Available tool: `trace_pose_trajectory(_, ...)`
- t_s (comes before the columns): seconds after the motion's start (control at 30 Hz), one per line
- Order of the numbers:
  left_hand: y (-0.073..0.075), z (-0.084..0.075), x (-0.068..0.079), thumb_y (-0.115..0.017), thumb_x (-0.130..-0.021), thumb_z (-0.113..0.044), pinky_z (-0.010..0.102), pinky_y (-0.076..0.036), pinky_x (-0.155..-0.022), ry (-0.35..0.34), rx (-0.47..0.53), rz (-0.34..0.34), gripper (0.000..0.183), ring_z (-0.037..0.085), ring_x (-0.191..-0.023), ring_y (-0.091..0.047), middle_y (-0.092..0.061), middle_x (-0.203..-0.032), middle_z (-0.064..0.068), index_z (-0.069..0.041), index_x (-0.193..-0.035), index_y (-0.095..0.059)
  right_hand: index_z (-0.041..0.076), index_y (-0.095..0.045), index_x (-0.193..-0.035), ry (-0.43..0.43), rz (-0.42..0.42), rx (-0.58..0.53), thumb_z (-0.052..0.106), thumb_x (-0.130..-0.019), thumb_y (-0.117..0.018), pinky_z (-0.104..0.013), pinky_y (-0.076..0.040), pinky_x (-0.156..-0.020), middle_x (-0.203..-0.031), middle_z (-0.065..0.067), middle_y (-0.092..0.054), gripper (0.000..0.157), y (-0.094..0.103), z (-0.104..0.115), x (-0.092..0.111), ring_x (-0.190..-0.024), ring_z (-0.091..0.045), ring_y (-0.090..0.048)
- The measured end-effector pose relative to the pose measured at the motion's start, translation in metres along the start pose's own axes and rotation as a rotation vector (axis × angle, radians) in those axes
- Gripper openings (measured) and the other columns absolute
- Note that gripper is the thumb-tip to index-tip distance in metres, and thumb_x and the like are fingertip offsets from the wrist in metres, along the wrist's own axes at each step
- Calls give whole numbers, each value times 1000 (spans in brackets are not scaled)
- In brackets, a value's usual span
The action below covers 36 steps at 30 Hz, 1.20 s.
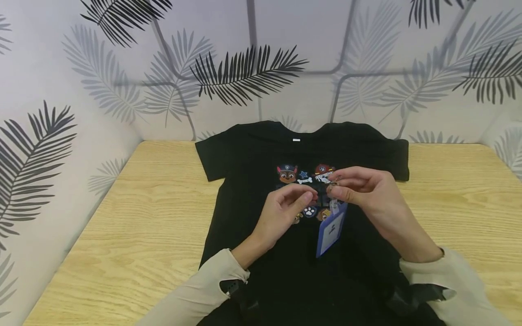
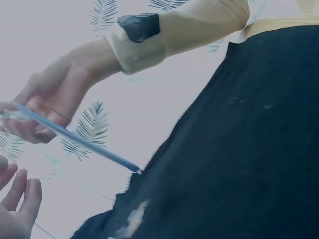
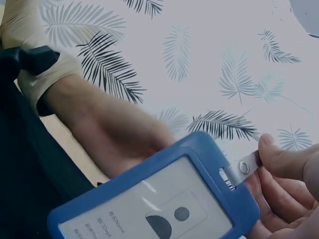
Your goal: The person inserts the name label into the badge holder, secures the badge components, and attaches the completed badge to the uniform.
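Observation:
A blue-framed badge holder (image 1: 331, 232) hangs tilted from a clear snap strap (image 3: 246, 167). My right hand (image 1: 377, 199) pinches the top of that strap between thumb and fingers. A white card with a grey portrait icon shows inside the frame in the right wrist view. Just left of the badge, my left hand (image 1: 281, 210) hovers with its fingers loosely bent and no object visible in it. Both hands are above a black T-shirt (image 1: 248, 181) with cartoon dog prints, spread on the table.
The light wooden table (image 1: 155, 208) shows on both sides of the shirt. Behind it stands a pale wall covering (image 1: 293, 36) with dark and grey leaf patterns. Dark bands are worn over both beige sleeves.

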<state>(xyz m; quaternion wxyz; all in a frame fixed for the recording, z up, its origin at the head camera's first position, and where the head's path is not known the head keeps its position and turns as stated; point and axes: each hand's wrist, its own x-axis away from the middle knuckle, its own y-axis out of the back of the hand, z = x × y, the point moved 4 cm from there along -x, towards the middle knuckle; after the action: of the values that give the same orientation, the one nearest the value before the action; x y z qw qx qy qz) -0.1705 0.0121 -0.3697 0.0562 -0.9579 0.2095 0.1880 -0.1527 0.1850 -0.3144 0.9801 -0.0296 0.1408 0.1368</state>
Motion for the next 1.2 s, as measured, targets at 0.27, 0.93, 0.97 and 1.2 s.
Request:
trace_pose_trajectory(0.27, 0, -42, -12, -58, -97, -9, 37, -57, -77, -294, -122, 13, 21, 24, -82, -69, -67, -95, 23, 9, -109, -61, 8, -72, -93, 28, -74, 108, -4, -83, -71, -23, -55, -63, -85, 0, -73, 16, 1, -1, 3, -65, -12, -65)
trace_pose_trajectory(0.93, -4, -48, -25, -62, -90, 6, 33, -58, -65, -308, -193, 38, 12, 21, -68, -68, -69, -87, 22, 13, -99, -67, -9, -61, -93, 169, -77, 373, 1, -99, -51, -25, -56, -60, -76, -2, -65, 16, -6, 6, 7, -63, -13, -64)
trace_pose_trajectory(0.97, -5, -48, -26, -61, -90, 7, 35, -58, -64, -325, -194, 42, 12, 20, -67, -67, -69, -87, 22, 13, -99, -67, -10, -61, -93, 156, -73, 356, 2, -99, -50, -25, -56, -59, -76, -3, -64, 17, -6, 5, 7, -62, -13, -64)
trace_pose_trajectory(1.2, -6, -48, -27, -64, -88, 8, 39, -57, -58, -403, -243, 4, 10, 11, -62, -63, -70, -84, 20, 11, -95, -69, -8, -57, -89, 111, -30, 197, 6, -102, -45, -25, -56, -59, -76, -6, -61, 23, -10, 4, 6, -62, -14, -62)
